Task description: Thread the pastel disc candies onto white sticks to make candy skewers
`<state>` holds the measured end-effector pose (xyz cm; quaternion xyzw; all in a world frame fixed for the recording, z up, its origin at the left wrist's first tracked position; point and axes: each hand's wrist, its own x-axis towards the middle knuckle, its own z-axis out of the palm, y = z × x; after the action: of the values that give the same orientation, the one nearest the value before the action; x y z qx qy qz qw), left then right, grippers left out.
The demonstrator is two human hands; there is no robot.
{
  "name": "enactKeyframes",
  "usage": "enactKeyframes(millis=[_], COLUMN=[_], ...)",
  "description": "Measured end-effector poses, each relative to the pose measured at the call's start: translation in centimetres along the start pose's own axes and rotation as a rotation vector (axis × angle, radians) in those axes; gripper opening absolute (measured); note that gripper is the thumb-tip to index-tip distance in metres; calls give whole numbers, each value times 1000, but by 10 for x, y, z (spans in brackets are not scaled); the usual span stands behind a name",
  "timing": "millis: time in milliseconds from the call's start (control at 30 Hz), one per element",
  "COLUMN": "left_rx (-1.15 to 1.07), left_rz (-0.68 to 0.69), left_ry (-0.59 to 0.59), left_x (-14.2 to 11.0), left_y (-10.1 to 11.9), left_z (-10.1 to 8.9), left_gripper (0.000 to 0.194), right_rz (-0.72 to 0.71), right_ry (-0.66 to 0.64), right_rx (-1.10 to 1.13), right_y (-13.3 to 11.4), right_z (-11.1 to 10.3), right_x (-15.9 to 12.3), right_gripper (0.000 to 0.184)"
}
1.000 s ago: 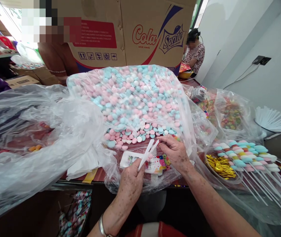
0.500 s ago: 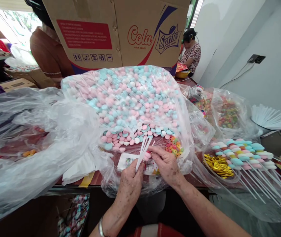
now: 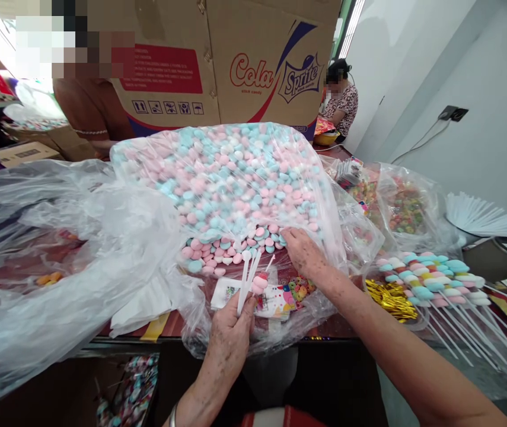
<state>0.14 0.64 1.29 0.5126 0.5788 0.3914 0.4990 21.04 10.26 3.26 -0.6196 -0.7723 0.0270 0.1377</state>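
My left hand (image 3: 230,329) is closed around several white lollipop sticks (image 3: 248,273), which fan upward. One stick carries a pink candy (image 3: 260,284) with a red piece above it, and its bare tip pokes out. Farther forward, my right hand (image 3: 304,252) has its bent fingertips together at the edge of the loose pink, blue and white candies (image 3: 230,249); what is between them is hidden. Those candies spill from the mouth of a big clear bag (image 3: 222,178). Ring-shaped gummies (image 3: 302,289) lie under my right forearm, beside printed white packets (image 3: 275,301).
Finished candy sticks (image 3: 435,279) lie at the right beside a tub of gold twist ties (image 3: 389,299). A bundle of white sticks (image 3: 487,214) stands behind. A large carton (image 3: 244,59) blocks the back; two people sit beyond. Crumpled plastic (image 3: 115,237) covers the left.
My right hand has left the sticks and moved forward and right to the loose candies. My left hand, still holding the sticks, has shifted slightly left and down.
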Motion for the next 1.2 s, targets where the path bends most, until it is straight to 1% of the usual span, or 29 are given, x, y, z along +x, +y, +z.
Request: enactKeyframes(millis=[67,133,167,200,267,333,400,467,567,667,800,867,933,1033,1100,1133,1200], left_rx=[-5,-7,-4,-3,-5,-5,-6,2,9,-14,-8,13,3,-30,-37,-39,-43], left_rz=[11,16,12,7,-4,-4,-1,2,3,-3,0,6,8,-3,-7,-8,-2], left_ry=[1,3,5,10,18,26,27,23,24,30,27,31,40,41,40,39,48], left_x=[-1,-1,-2,-2,-2,-1,-1,0,-1,-2,-3,-3,-3,-3,-3,-3,-3], left_y=[-1,-1,-1,-1,-1,-1,-1,-1,-1,-1,0,0,0,-1,-1,-1,-1], left_z=[-2,-4,-5,-7,-8,-8,-8,-7,-7,-8,-9,-9,-9,-9,-10,-10,-10], left_gripper=[35,34,33,33,32,32,31,30,29,30,31,31,32,33,34,34,34], right_rz=[-54,-110,-117,-99,-7,81,118,129,134,100,51,57,92,151,117,74,-17], right_ry=[-95,-177,-192,-182,-118,-72,-71,-93,-142,-177,-176,-169,-135,4,98,114,69], right_rx=[-26,43,87,123,155,134,92,49,-26,-83,-121,-122,-69,83,177,206,213], right_y=[-5,-9,-9,-8,-3,3,7,7,-2,-11,-17,-18,-18,-20,-21,-22,-25], right_z=[4,5,5,4,1,-3,-7,-9,-9,-6,-1,1,2,-1,-1,-1,1], right_x=[-5,-14,-18,-22,-24,-22,-18,-14,-14,-18,-23,-24,-24,-21,-17,-15,-10], right_gripper=[30,24,24,24,26,27,27,27,26,22,20,19,18,19,22,23,23])
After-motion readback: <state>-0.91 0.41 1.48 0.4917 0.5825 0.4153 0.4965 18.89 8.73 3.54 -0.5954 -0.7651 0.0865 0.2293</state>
